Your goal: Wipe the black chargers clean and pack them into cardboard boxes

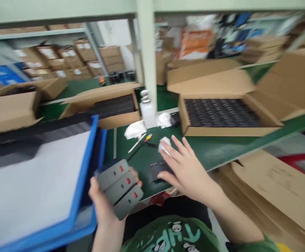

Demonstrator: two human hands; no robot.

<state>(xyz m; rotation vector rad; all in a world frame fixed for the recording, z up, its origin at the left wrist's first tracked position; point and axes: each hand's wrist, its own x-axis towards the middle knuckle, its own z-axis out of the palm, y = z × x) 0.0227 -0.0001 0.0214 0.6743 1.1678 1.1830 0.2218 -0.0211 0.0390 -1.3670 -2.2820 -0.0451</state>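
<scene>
My left hand [103, 206] is closed around a stack of three grey rectangular devices [120, 187] with rounded ends. Each has a red port and a smaller dark slot on the end facing me. To the right, my right hand [181, 164] is open, fingers spread, above the bench. Beneath its thumb and fingers lies a dark flat block [156, 170], partly hidden. A crumpled white wipe [164, 145] is at its fingertips; whether they touch it cannot be made out.
Blue-rimmed trays [85, 168] fill the left side. A carton [226, 131] of dark units stands back right, another carton [118, 120] back left. Between them are a pump bottle [148, 113], a white wipe [135, 130], a thin white stick [136, 143] and a cable [135, 153].
</scene>
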